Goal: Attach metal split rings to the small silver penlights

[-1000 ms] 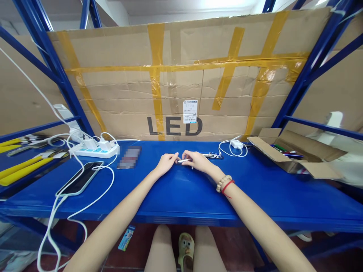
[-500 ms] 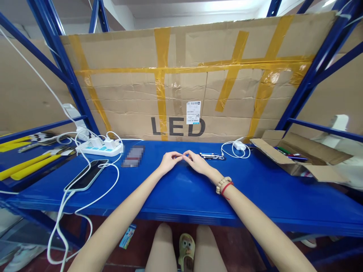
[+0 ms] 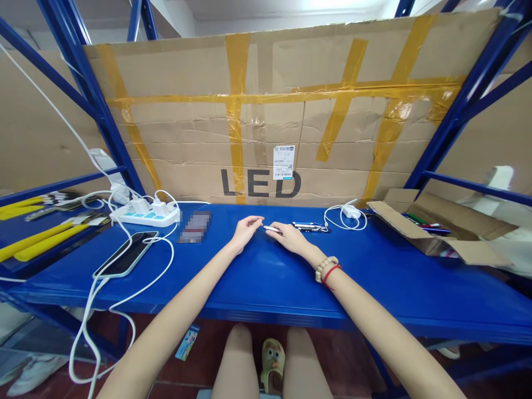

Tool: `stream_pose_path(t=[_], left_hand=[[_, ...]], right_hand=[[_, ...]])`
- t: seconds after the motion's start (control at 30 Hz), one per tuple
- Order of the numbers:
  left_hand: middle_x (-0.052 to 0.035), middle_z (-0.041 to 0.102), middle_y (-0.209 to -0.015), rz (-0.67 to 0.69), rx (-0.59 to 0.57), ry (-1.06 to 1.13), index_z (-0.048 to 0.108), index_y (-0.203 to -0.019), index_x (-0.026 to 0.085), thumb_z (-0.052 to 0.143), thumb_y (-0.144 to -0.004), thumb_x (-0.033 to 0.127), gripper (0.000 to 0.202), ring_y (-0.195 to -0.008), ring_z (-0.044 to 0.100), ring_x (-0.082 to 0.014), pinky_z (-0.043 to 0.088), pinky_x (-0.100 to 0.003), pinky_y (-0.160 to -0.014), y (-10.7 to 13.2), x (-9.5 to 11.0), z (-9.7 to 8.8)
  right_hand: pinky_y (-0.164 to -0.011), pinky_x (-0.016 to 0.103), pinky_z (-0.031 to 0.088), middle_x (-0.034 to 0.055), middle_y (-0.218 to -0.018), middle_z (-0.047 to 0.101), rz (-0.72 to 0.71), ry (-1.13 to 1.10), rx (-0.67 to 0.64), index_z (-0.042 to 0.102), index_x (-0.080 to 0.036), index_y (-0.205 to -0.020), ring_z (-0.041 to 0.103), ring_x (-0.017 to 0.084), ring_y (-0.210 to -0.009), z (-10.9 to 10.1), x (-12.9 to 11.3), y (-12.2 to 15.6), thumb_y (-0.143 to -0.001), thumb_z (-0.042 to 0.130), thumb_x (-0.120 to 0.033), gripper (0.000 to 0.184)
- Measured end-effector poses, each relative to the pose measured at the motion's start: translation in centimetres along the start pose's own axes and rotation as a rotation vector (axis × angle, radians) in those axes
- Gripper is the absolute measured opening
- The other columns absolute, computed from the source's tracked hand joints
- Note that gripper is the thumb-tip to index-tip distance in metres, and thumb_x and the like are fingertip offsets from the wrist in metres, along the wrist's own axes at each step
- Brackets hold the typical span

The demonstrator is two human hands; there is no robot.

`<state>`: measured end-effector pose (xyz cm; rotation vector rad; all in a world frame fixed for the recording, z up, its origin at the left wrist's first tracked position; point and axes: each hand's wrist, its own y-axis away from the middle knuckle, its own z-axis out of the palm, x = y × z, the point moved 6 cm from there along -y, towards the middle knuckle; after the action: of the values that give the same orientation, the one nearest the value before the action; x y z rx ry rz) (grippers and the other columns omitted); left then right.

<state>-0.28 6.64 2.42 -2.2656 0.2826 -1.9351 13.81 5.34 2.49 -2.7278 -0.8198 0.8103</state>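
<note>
Above the middle of the blue table my right hand is closed on a slim pen, pale along its visible part, with its narrow dark end pointing left. A beaded bracelet and a red cord circle that wrist. Just left of the pen's end, my left hand has thumb and fingertips pinched together; anything between them is too small to make out. A small gap separates the two hands. Several pens lie side by side on the table beyond my right hand.
An open cardboard box with several pens stands at right, near a white charger and cable. At left are a power strip, a phone, loose white cables and a blurred flat item. A large cardboard panel stands behind.
My hands have drawn slightly apart, the left one moving left. The pen in my right hand now shows between them. The view has shifted a little.
</note>
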Motion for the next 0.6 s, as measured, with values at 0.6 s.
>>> stream_pose_path(t=[0.6], left_hand=[[-0.0053,0.065,-0.080,-0.159,0.036,0.098,0.062,-0.090,0.014,0.048,-0.075,0.028,0.024,-0.057,0.050,-0.0085,0.034,-0.018,-0.046,-0.06,-0.57,-0.34]], right_hand=[[-0.055,0.021,0.027,0.0020,-0.076,0.066,-0.004,0.200,0.009,0.063,-0.022,-0.087,0.058,0.015,-0.070,-0.50,-0.58,0.03,-0.089,0.041,-0.050,0.035]])
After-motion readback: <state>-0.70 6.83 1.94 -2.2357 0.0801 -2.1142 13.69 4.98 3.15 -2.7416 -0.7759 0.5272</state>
